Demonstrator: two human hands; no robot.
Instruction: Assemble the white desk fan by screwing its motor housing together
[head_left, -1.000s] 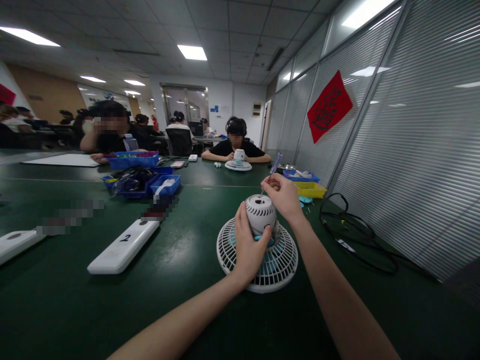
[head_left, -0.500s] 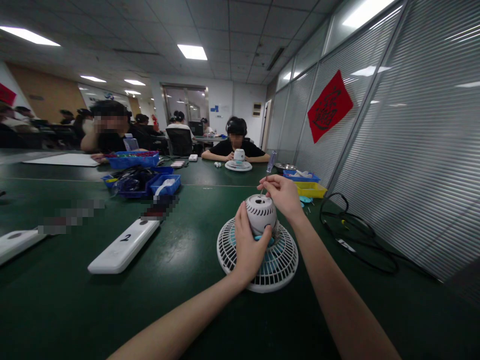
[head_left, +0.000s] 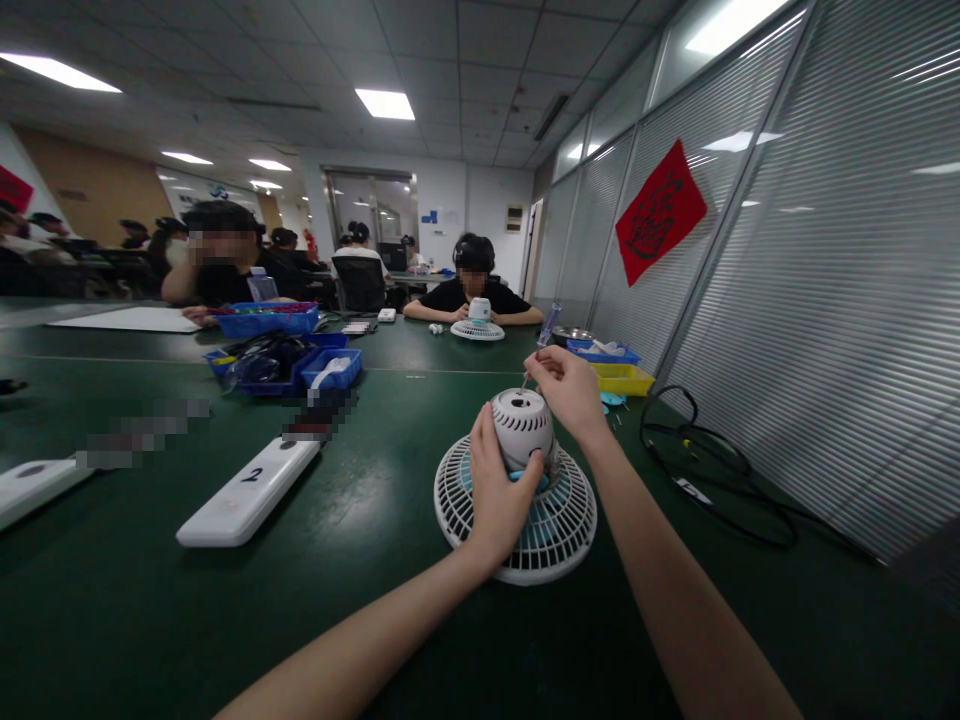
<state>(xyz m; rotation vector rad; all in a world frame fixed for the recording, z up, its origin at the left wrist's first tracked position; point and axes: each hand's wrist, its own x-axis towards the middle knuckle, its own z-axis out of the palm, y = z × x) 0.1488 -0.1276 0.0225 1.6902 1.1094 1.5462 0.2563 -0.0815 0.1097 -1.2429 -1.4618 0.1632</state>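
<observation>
A small white fan lies face down on the green table, its round grille (head_left: 559,550) at the bottom and its rounded motor housing (head_left: 520,428) on top. My left hand (head_left: 499,490) is wrapped round the near left side of the housing, thumb on the right. In my right hand (head_left: 566,385), the fingers pinch a screwdriver (head_left: 549,325) with a clear handle. Its thin shaft runs down to the top of the housing, near a dark opening. The handle leans to the right; whether the tip sits on a screw cannot be made out.
Blue bins (head_left: 330,370) with parts stand at the left back. A yellow tray (head_left: 622,379) and black cable (head_left: 720,470) lie on the right. A white device marked 2 (head_left: 247,490) lies left. Across the table a person (head_left: 474,285) sits behind another fan (head_left: 478,328).
The screwdriver has tilted, its handle leaning further right than before. My right fingers have shifted slightly on it. My left hand and the fan have stayed in place.
</observation>
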